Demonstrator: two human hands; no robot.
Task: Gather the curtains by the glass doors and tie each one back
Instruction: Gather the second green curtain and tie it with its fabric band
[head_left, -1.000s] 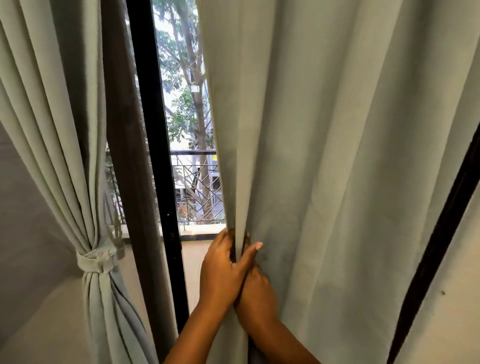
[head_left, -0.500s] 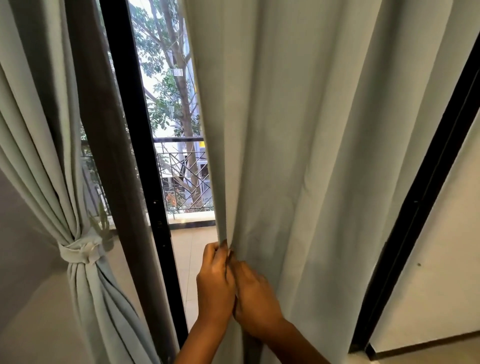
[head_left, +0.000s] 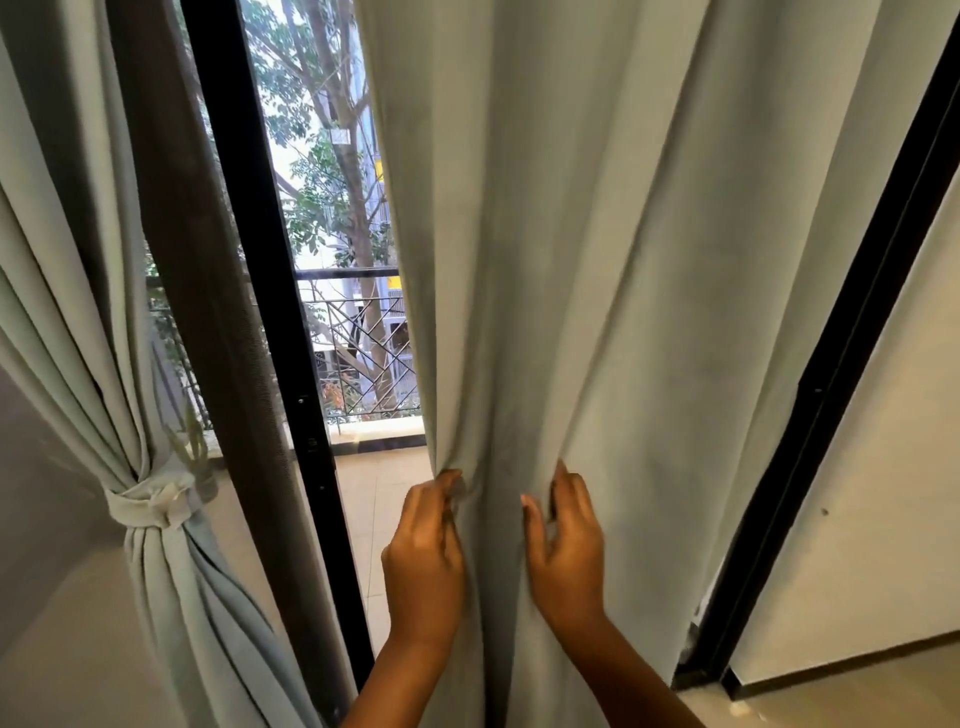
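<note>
Now your hands have parted: left hand (head_left: 423, 561) pinches the right curtain (head_left: 597, 286) at its leading edge. Right hand (head_left: 563, 545), fingers loosely spread, seemingly hooks the next fold. Gathering begun; left curtain (head_left: 67, 312) already tied.

You face a black-framed glass door (head_left: 270, 312); daylight shows a leafy tree (head_left: 348, 171) beyond a black metal balcony railing (head_left: 363, 332), with a cream wall (head_left: 857, 493) on your right.
</note>
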